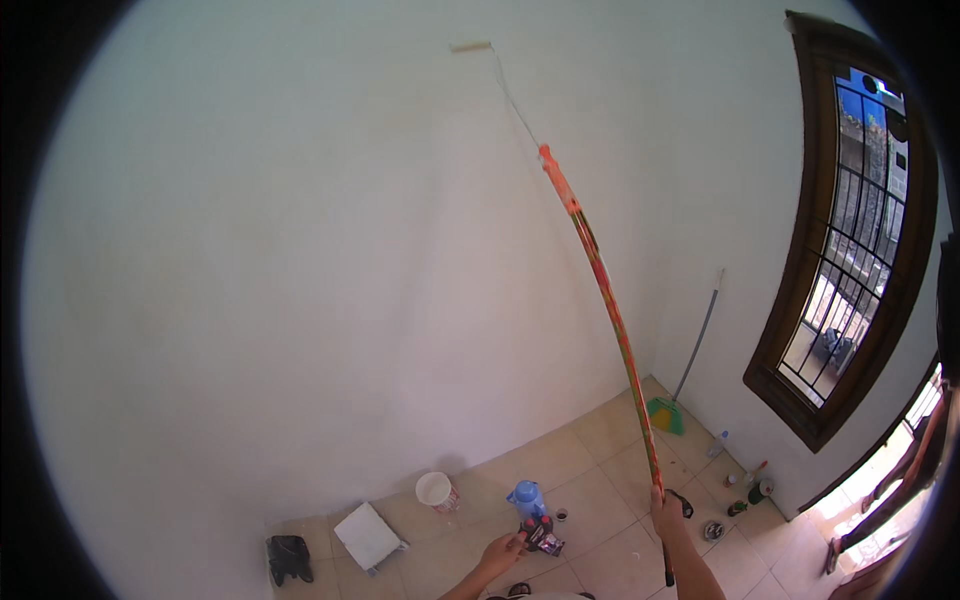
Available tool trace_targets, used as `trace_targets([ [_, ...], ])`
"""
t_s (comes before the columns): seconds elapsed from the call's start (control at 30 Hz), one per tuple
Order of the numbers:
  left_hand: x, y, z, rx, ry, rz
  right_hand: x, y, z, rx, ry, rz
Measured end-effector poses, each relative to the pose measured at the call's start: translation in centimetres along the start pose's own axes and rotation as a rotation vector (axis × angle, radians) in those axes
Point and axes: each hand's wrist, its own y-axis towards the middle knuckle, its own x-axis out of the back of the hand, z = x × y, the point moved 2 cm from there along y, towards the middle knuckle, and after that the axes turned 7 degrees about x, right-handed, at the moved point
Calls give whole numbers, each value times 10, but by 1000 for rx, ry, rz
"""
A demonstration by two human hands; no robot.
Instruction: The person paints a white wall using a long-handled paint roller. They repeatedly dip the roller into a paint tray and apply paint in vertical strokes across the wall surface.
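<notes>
My right hand (663,516) grips a long pole (616,319) near its lower end. The pole is patterned red and green and rises towards the white wall (300,225). A paint roller's orange handle (559,180) is fixed to its top. From there a thin wire frame (516,109) runs up to the pale roller sleeve (470,46), which appears against the upper wall. Lower down, my left hand (504,553) hovers with loosely bent fingers, and I see nothing in it. In the picture, dark packets (541,536) on the tiled floor (600,540) lie beside its fingertips.
A white bucket (436,491), a whitish square block (369,536) and a black bag (289,559) stand along the wall. Near my left hand is a blue jug (526,496). A green broom (666,416) leans in the corner, below a barred window (847,240). A person (892,487) is at the doorway.
</notes>
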Motion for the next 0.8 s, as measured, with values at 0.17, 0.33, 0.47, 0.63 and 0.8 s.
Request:
trace_targets([
  [0.17, 4, 6, 16, 3, 32, -27, -4, -66, -65, -70, 34, 89],
  [0.33, 4, 11, -1, -25, 24, -3, -19, -101, -115, -54, -4, 43],
  [0.47, 2, 15, -2, -35, 88, 2, -18, -77, -104, 52, 76, 4],
  [0.63, 1, 13, 1, -91, 109, -85, 4, -4, -19, 85, 5, -30],
  [0.8, 0, -14, -28, -231, 32, -200, 35, 55, 93, 118, 50, -113],
])
